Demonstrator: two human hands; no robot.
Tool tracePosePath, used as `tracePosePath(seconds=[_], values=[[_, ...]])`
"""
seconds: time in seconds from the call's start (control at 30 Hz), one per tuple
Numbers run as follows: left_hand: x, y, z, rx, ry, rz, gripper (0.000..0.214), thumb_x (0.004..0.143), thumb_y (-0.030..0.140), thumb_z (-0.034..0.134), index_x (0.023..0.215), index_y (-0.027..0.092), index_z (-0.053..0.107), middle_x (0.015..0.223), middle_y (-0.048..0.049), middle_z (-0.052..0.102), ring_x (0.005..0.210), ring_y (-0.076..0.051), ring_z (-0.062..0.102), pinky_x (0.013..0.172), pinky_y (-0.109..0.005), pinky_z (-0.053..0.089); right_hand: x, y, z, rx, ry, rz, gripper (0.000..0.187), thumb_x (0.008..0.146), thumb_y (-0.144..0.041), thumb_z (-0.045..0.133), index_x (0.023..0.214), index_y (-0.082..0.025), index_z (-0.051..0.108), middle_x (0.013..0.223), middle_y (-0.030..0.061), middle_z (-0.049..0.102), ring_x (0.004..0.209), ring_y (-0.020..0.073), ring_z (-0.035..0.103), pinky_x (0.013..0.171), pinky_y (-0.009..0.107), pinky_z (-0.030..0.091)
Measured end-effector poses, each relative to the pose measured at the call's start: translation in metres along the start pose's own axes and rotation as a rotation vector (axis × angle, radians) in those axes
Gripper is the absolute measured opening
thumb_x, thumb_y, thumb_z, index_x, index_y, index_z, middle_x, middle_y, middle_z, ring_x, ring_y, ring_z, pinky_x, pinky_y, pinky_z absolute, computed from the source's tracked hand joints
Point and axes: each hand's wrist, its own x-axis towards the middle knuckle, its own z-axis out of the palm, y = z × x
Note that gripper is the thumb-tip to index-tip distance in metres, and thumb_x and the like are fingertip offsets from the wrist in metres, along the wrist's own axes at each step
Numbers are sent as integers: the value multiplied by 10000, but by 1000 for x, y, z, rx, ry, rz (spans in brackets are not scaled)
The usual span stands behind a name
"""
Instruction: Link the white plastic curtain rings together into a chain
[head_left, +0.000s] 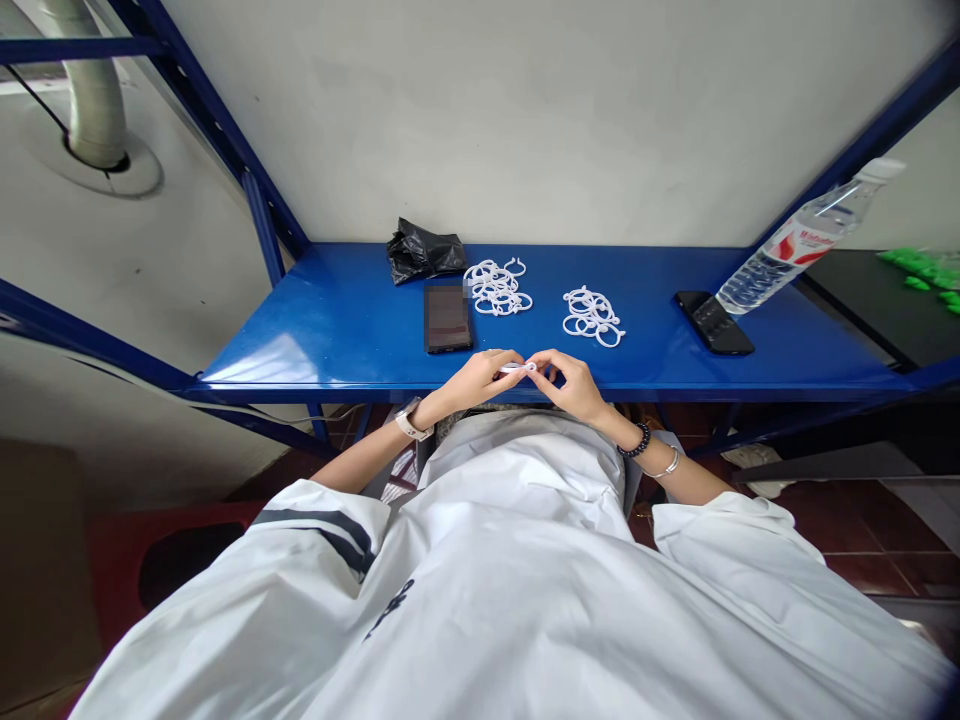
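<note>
At the front edge of the blue table, my left hand pinches a white plastic ring, much like a curtain ring. My right hand grips the same ring from the other side, fingertips closed on its small round end. Most of the ring is hidden by my fingers. Beyond my hands lie two piles of similar white rings: a larger left pile, where at least one ring has a gap, and a smaller right pile.
Left of the larger pile lie a dark phone and a crumpled black plastic bag. At the right, a water bottle stands by another black phone. Blue metal posts frame the table before a pale wall.
</note>
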Motion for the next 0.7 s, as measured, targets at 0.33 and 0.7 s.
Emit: tracePosePath(seconds=[0.33, 0.7], values=[[0, -2, 1, 26, 9, 11, 446, 990, 510, 376, 1004, 154, 643, 941, -81, 695, 794, -165, 616, 704, -259, 450, 1, -1, -1, -10, -14, 6, 213, 960, -422, 540, 951, -227, 626, 824, 27, 706, 658, 141, 625, 591, 257, 494], [-1, -3, 1, 40, 12, 4, 350, 974, 428, 414, 993, 153, 630, 953, -81, 702, 796, -168, 620, 726, -266, 455, 2, -4, -2, -2, -15, -4, 176, 948, -383, 541, 954, -227, 620, 808, 21, 699, 668, 139, 629, 582, 248, 492]])
